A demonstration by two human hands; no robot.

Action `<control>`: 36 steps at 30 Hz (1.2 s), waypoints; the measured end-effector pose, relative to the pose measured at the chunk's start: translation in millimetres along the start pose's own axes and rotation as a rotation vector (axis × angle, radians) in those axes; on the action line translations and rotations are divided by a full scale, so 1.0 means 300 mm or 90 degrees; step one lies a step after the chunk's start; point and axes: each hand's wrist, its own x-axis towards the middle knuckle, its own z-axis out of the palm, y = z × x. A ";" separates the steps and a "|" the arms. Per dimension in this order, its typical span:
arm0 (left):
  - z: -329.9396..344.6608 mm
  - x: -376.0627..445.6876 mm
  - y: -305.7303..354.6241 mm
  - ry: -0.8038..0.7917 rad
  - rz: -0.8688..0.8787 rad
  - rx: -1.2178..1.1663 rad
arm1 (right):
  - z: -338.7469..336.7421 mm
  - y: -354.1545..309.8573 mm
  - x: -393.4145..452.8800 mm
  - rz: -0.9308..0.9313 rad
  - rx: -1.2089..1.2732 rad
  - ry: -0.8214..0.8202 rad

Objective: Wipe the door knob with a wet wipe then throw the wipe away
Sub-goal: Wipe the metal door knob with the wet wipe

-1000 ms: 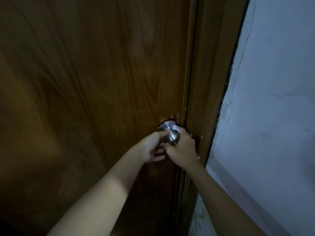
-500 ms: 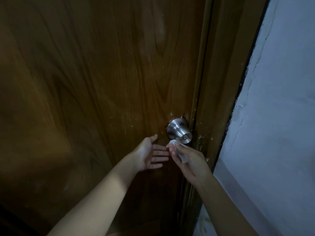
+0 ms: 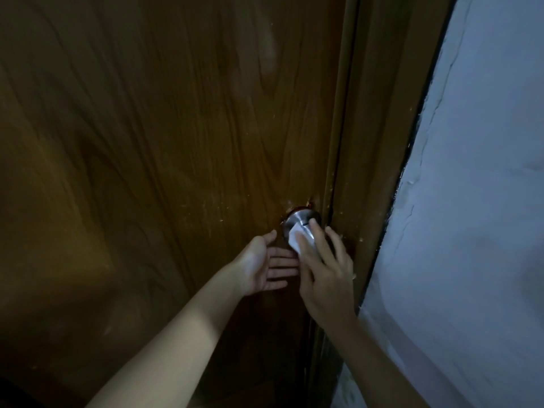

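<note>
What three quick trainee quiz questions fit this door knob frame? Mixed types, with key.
1. True or false: the left hand grips the door knob.
2. Which hand presses the wet wipe on the knob? A) left B) right C) both
3. Fill in: to the right of the door frame is a pale ____.

Key: 1 false, it is open, palm up, apart from the knob. 2 B, right hand. 3 wall.

Setting: dim indoor doorway, most likely a home. Evidence: brown wood-grain door (image 3: pixel 164 136) fitted with a round brushed-metal door knob (image 3: pixel 297 220), matching wooden door frame (image 3: pixel 379 136), and beside it a pale painted wall (image 3: pixel 485 201) with cracked, uneven plaster.
</note>
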 end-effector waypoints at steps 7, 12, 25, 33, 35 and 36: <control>-0.003 -0.003 -0.003 0.009 0.000 -0.001 | 0.034 -0.011 -0.014 0.101 0.110 0.019; 0.014 -0.007 -0.007 0.004 0.002 -0.003 | 0.048 -0.009 -0.084 0.197 0.096 0.031; 0.028 -0.003 -0.007 0.005 0.011 -0.013 | 0.025 0.037 -0.071 0.040 0.023 0.057; 0.035 -0.014 -0.007 0.013 0.031 0.009 | -0.008 0.030 -0.071 0.032 0.020 0.004; 0.042 -0.013 -0.012 0.020 0.050 0.027 | -0.029 0.024 -0.070 0.020 0.039 -0.024; 0.047 -0.012 -0.013 0.029 0.064 0.041 | -0.044 0.022 -0.061 0.030 0.068 -0.007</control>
